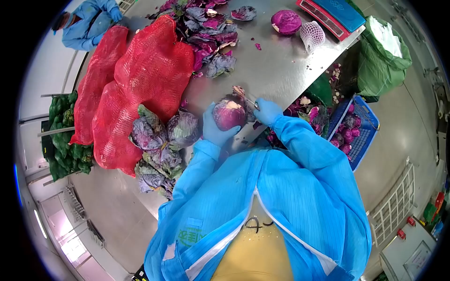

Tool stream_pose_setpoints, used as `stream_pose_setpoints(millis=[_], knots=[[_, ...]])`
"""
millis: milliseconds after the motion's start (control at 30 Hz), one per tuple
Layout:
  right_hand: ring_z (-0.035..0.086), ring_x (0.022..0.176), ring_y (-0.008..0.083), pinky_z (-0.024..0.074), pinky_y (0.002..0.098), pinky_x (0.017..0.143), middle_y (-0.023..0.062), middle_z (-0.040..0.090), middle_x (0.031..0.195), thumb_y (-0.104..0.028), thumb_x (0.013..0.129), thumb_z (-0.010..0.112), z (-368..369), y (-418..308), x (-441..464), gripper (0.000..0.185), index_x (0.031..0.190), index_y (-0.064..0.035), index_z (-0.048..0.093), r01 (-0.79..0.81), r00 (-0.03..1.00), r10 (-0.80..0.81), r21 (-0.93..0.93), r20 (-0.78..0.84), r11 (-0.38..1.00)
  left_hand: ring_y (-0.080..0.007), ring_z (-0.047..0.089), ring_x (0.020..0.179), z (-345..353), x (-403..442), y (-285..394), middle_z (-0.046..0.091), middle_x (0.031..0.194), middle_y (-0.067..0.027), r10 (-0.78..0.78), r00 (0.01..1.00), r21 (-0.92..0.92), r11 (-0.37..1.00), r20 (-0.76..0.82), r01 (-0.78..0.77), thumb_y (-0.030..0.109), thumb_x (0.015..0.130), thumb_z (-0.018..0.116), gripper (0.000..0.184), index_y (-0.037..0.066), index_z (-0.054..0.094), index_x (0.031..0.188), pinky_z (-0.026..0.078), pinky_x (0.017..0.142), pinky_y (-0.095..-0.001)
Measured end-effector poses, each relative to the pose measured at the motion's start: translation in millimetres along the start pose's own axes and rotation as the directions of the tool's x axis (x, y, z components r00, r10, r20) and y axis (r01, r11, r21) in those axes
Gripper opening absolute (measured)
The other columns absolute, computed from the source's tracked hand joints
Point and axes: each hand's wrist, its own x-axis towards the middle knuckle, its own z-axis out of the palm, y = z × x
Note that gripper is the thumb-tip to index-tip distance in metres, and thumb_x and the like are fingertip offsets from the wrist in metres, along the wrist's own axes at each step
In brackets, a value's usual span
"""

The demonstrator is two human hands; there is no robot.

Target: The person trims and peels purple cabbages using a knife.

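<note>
My left hand point(214, 127), in a blue glove, is wrapped round the left and lower side of a purple cabbage point(228, 114). My right hand point(268, 112), also gloved, is closed on the handle of a knife point(251, 102), whose blade reaches toward the cabbage's upper right side. A pale cut patch shows on the cabbage, and a loose outer leaf stands up at its top. Several untrimmed cabbages point(183, 128) lie just left of my left hand. The cabbage is held over the metal table point(262, 61).
Red mesh sacks point(145, 70) fill the left side. Loose leaves point(211, 37) are heaped beyond, near another cabbage point(286, 22), a white net point(312, 36) and a scale point(328, 18). At right are a blue basket point(367, 136) and a green sack point(382, 61). A co-worker point(89, 23) is top left.
</note>
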Motion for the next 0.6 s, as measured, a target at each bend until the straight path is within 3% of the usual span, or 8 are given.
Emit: stream_pose_setpoints(millis=[67, 100, 167, 300, 367, 467, 567, 600], knots=[[0.064, 0.067, 0.0233, 0.0493, 0.0367, 0.053, 0.0164, 0.064, 0.084, -0.036, 0.080, 0.062, 20.5, 6.0, -5.8, 0.039, 0.103, -0.0048, 0.054, -0.089, 0.996, 0.053, 0.597, 0.078, 0.797, -0.0326, 0.045, 0.117, 5.2, -4.8, -11.4, 0.040, 0.127, -0.0198, -0.005, 0.999, -0.119, 0.993, -0.033, 0.001, 0.040, 0.049, 0.086, 0.110, -0.001, 0.030, 0.134, 0.037, 0.101, -0.0389], [0.064, 0.067, 0.0233, 0.0493, 0.0367, 0.053, 0.0164, 0.064, 0.084, -0.036, 0.080, 0.062, 22.7, -1.3, -9.2, 0.039, 0.103, -0.0048, 0.054, -0.090, 0.995, 0.053, 0.595, 0.079, 0.798, -0.0315, 0.045, 0.117, 7.3, -7.0, -14.3, 0.040, 0.127, -0.0192, -0.010, 0.998, -0.236, 0.972, -0.062, -0.005, 0.038, 0.048, 0.087, 0.110, -0.001, 0.030, 0.133, 0.037, 0.101, -0.0386], [0.054, 0.052, 0.0144, 0.0407, 0.0288, 0.042, 0.0069, 0.057, 0.069, -0.041, 0.082, 0.062, 18.9, -23.4, -15.4, 0.041, 0.103, -0.0060, 0.054, -0.382, 0.916, -0.031, 0.892, 0.400, 0.240, -0.0306, 0.045, 0.117, 10.7, -10.4, -15.3, 0.040, 0.128, -0.0189, -0.010, 0.997, -0.277, 0.961, -0.079, -0.012, 0.036, 0.048, 0.087, 0.110, -0.001, 0.029, 0.133, 0.037, 0.101, -0.0386], [0.045, 0.043, 0.0111, 0.0359, 0.0262, 0.039, 0.0028, 0.049, 0.059, -0.049, 0.080, 0.064, 5.5, -38.7, -17.9, 0.048, 0.103, -0.0079, 0.057, -0.203, 0.971, -0.007, 0.839, 0.239, 0.506, -0.0299, 0.044, 0.119, 17.2, -9.6, -13.4, 0.039, 0.129, -0.0185, 0.013, 0.985, -0.352, 0.933, -0.170, -0.073, 0.033, 0.049, 0.088, 0.108, -0.001, 0.029, 0.133, 0.037, 0.101, -0.0390], [0.053, 0.051, 0.0134, 0.0444, 0.0281, 0.048, 0.0062, 0.058, 0.068, -0.052, 0.079, 0.064, -3.3, -36.0, -13.6, 0.057, 0.114, -0.0083, 0.058, -0.201, 0.970, 0.007, 0.783, 0.244, 0.589, -0.0300, 0.042, 0.120, 18.4, -4.2, -6.2, 0.038, 0.130, -0.0183, -0.012, 0.985, -0.486, 0.871, -0.173, -0.075, 0.033, 0.049, 0.087, 0.107, 0.000, 0.029, 0.133, 0.035, 0.102, -0.0393], [0.063, 0.092, 0.0243, 0.0475, 0.0337, 0.085, 0.0152, 0.065, 0.103, -0.049, 0.078, 0.065, -13.2, -34.0, -12.8, 0.065, 0.127, -0.0071, 0.052, 0.131, 0.991, -0.113, 0.601, -0.067, 0.789, -0.0309, 0.036, 0.126, 15.8, 4.6, -6.1, 0.036, 0.132, -0.0185, 0.148, 0.978, -0.244, 0.953, -0.149, -0.181, 0.032, 0.050, 0.087, 0.106, 0.001, 0.029, 0.132, 0.030, 0.106, -0.0398], [0.062, 0.097, 0.0279, 0.0466, 0.0360, 0.086, 0.0185, 0.064, 0.105, -0.049, 0.078, 0.065, -0.6, -19.2, 3.7, 0.064, 0.124, -0.0071, 0.054, 0.164, 0.985, -0.094, 0.586, -0.147, 0.793, -0.0328, 0.039, 0.123, 3.5, 10.6, -1.5, 0.038, 0.132, -0.0181, 0.169, 0.981, -0.056, 0.983, -0.096, -0.175, 0.033, 0.053, 0.085, 0.100, 0.005, 0.035, 0.134, 0.032, 0.105, -0.0405], [0.062, 0.098, 0.0309, 0.0471, 0.0372, 0.085, 0.0192, 0.063, 0.106, -0.050, 0.078, 0.063, -2.5, -19.2, 6.9, 0.065, 0.126, -0.0076, 0.052, 0.028, 0.993, 0.054, 0.633, -0.109, 0.773, -0.0336, 0.040, 0.121, 0.4, 10.4, -2.0, 0.039, 0.132, -0.0179, 0.134, 0.987, -0.127, 0.981, -0.088, -0.144, 0.034, 0.055, 0.084, 0.097, 0.008, 0.037, 0.135, 0.034, 0.104, -0.0411]])
